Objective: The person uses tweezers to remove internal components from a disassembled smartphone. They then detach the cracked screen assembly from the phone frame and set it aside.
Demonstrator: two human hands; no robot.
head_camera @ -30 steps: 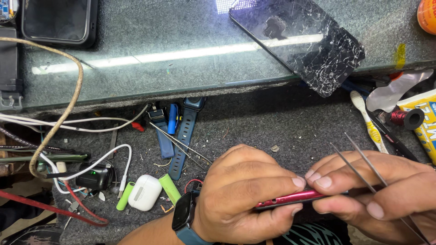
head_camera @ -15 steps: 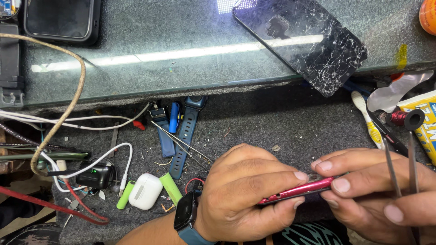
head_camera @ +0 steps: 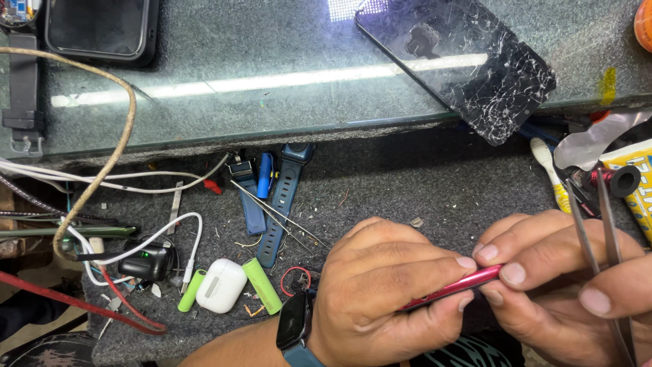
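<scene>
Both hands work low over the grey desk (head_camera: 421,177). Left hand (head_camera: 380,292) has its fingers closed round a thin red phone (head_camera: 451,287), held edge-on. Right hand (head_camera: 557,285) pinches the phone's end and also holds metal tweezers (head_camera: 601,224). The phone looks rigid, slick, probably fragile; best gripped along its edges.
</scene>
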